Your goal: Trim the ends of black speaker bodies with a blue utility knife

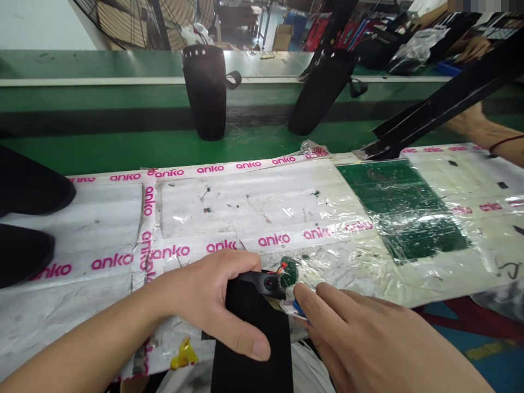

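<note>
My left hand wraps round a long black fabric-covered body, its thumb flat along the near side. At the far end of this body sits a dark grey plastic end piece with a round hole. A red connector with thin wires sticks out beside the end piece. My right hand is closed just right of that end, its fingertips pinching a small white and blue piece. Its fingers hide most of this piece, so its kind cannot be told.
White sheeting with pink "anko" tape covers the bench. Behind it, two black sleeves with loops stand on the green conveyor. Black shapes lie at left. A dark beam slants at right, near another person's arm.
</note>
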The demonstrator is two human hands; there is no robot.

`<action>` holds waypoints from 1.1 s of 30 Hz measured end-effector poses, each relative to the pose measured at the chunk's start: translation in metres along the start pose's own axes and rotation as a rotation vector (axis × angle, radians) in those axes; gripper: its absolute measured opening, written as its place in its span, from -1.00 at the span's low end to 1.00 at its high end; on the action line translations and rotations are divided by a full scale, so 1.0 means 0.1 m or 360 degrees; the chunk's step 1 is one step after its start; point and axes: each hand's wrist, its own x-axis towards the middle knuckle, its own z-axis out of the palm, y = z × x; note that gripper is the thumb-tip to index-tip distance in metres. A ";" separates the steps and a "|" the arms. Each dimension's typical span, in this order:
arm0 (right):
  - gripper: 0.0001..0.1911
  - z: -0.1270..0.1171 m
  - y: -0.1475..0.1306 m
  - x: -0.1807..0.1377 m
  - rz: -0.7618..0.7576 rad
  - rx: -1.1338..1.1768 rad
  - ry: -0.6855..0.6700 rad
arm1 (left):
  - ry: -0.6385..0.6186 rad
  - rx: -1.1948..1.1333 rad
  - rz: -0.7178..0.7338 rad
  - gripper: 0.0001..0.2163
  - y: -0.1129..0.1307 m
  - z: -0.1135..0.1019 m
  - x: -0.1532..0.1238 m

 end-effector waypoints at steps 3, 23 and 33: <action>-0.54 -0.02 0.00 0.05 0.0031 0.0020 -0.0101 | 0.0009 0.0037 0.0019 -0.54 0.00 0.00 0.01; -0.85 -0.29 0.27 -0.29 0.0568 0.0553 0.0445 | 0.0143 0.0354 0.0066 -0.53 0.02 0.10 -0.06; -0.33 0.51 -0.34 -0.19 0.1205 0.2460 0.0698 | 0.0319 0.0734 -0.0109 -0.21 0.35 0.34 -0.09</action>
